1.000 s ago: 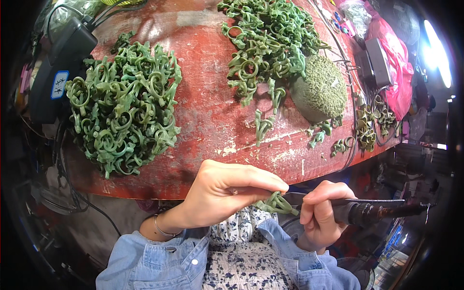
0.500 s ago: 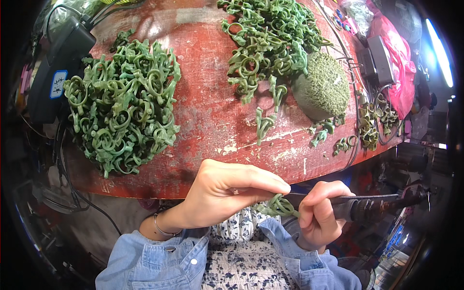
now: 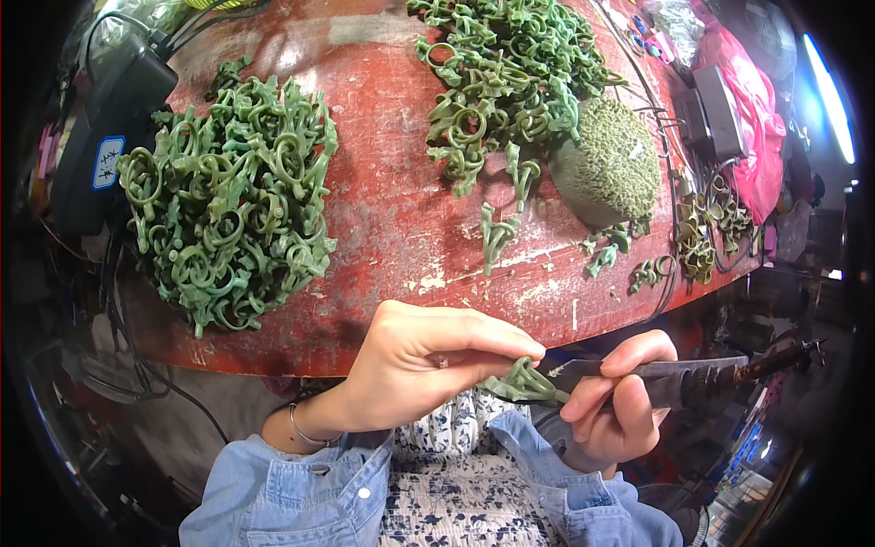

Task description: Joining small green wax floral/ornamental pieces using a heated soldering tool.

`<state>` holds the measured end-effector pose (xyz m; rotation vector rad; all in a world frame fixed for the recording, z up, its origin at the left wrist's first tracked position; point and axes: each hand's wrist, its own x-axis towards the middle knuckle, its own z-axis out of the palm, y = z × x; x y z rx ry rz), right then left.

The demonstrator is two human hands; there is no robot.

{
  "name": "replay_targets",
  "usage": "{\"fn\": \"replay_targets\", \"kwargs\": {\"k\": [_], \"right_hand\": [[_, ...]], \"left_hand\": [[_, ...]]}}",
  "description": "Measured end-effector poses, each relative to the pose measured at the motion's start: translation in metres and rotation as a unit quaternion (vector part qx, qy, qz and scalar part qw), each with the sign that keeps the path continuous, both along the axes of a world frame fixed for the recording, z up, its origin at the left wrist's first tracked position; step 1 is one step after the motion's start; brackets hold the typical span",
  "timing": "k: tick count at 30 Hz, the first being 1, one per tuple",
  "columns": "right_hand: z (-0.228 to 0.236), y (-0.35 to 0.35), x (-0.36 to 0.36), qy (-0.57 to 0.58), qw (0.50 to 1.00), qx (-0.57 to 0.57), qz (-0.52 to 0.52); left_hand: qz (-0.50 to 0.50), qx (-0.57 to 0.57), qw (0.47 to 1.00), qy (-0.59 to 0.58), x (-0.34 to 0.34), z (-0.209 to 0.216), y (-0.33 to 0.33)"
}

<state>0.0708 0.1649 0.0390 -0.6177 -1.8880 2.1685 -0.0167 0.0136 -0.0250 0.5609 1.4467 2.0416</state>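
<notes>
Green wax piece (image 3: 524,383) stays pinched in the left hand (image 3: 424,365) at lower middle. The right hand (image 3: 620,401), curled tight around the dark tool (image 3: 693,378), has barely moved, so the work goes on.

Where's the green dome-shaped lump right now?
In the head view, the dome-shaped lump sits on the red table at upper right, just right of the far green ring pile and left of the pink bag.

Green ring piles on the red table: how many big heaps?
2. One green ring pile lies on the red table at left; the other pile at top centre. Loose pieces lie scattered right; more may be hidden.
</notes>
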Motion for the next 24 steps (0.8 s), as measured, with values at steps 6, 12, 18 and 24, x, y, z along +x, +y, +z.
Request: {"fn": "replay_targets", "kwargs": {"k": [6, 12, 18, 24], "right_hand": [[-0.005, 0.003, -0.01, 0.014, 0.994, 0.085, -0.065], [-0.007, -0.007, -0.023, -0.05, 0.997, -0.001, 0.061], [-0.001, 0.0, -0.016, 0.015, 0.988, 0.121, -0.096], [0.007, 0.001, -0.003, -0.032, 0.988, 0.149, 0.03]], "left_hand": [[0.018, 0.003, 0.999, 0.038, 0.0, 0.001, 0.002], [-0.033, -0.028, 0.995, 0.084, 0.0, -0.003, -0.004], [0.021, -0.027, 0.997, 0.071, 0.003, 0.001, 0.002], [0.027, -0.043, 0.996, 0.068, 0.003, 0.0, 0.003]]}}
